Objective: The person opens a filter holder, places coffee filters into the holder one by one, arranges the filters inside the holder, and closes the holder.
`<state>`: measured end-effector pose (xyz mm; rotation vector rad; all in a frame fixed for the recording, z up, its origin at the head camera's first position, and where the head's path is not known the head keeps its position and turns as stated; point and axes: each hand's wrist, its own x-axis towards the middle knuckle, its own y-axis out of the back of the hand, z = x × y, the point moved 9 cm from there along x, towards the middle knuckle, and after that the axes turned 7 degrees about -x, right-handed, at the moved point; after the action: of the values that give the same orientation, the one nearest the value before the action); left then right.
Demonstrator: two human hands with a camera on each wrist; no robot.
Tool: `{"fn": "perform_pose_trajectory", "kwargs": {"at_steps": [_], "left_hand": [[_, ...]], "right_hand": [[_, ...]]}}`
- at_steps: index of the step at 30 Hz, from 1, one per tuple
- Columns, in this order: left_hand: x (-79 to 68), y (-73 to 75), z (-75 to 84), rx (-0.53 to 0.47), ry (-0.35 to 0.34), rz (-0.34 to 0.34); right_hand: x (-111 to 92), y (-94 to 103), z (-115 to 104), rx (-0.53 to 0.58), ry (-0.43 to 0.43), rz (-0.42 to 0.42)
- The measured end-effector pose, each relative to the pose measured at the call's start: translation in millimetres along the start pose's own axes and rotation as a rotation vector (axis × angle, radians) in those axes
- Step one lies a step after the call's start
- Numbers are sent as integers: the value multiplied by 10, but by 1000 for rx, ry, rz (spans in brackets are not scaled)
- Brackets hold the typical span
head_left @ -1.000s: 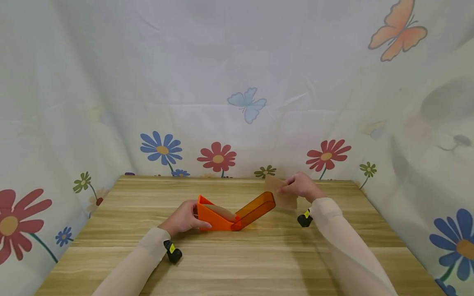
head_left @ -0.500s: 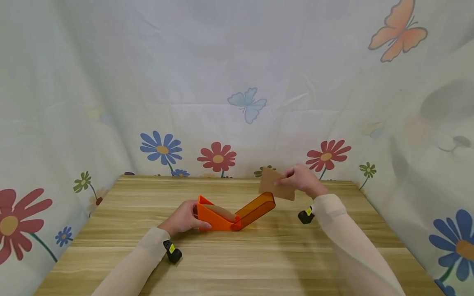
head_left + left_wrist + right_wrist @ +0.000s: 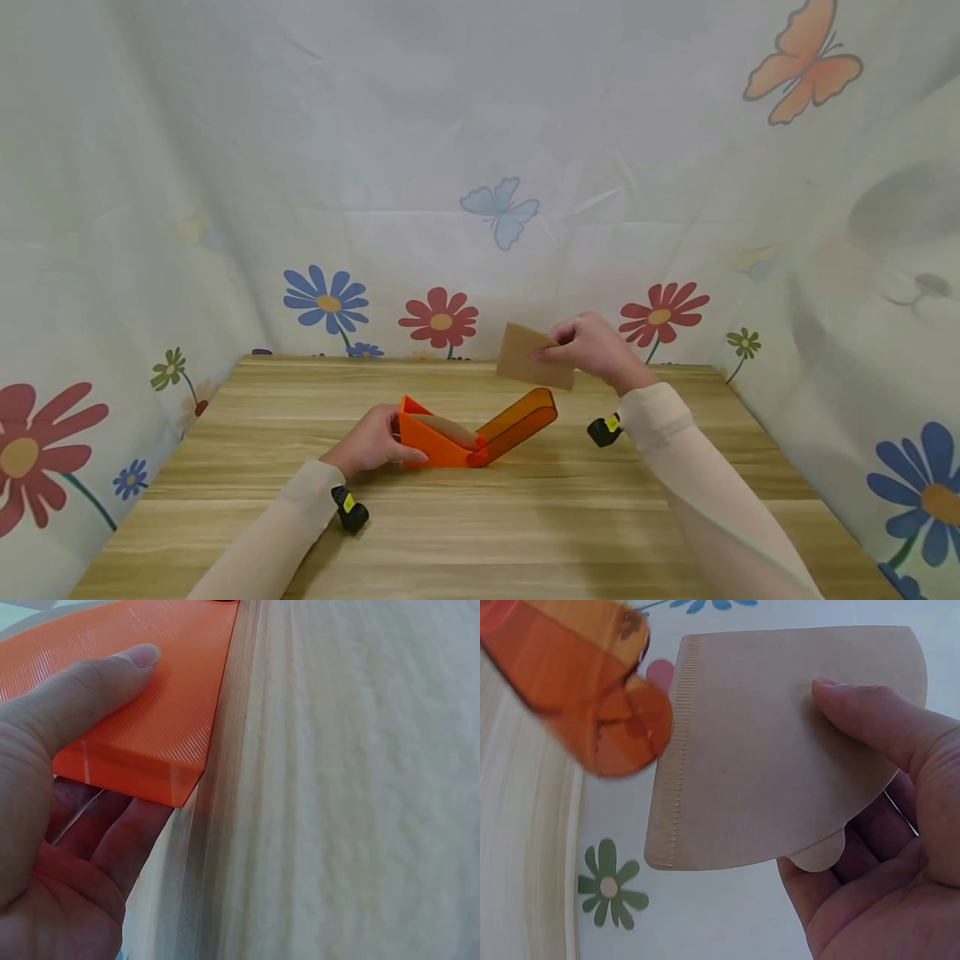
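An orange plastic filter holder [image 3: 435,446] rests on the table, its see-through amber lid [image 3: 517,425] swung out to the right. Brown paper filters [image 3: 446,428] show inside the holder. My left hand [image 3: 371,442] grips the holder's left end, thumb on the near side and fingers behind, as the left wrist view confirms. Above and behind the lid, my right hand [image 3: 596,346] pinches a flat brown coffee filter [image 3: 525,357] in the air. In the right wrist view the filter [image 3: 742,750] has a crimped edge and a small tab, with my thumb across its face.
A wood-grain table [image 3: 480,533] lies under the hands. Behind it and at both sides hangs a pale curtain [image 3: 390,167] printed with flowers and butterflies. Small black cameras [image 3: 351,510] are worn at both wrists.
My right hand has lifted the coffee filter up and carried it left, from beside the lid to above it. The left hand and the holder have stayed put.
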<state>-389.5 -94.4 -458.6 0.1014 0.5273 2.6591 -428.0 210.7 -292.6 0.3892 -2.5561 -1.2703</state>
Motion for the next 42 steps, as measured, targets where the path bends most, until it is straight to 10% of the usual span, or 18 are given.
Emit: {"fn": "perform_pose_trajectory", "kwargs": {"at_steps": [42], "left_hand": [[12, 3, 19, 27, -8, -2]], "right_hand": [[98, -804, -597, 182, 155, -147]]}}
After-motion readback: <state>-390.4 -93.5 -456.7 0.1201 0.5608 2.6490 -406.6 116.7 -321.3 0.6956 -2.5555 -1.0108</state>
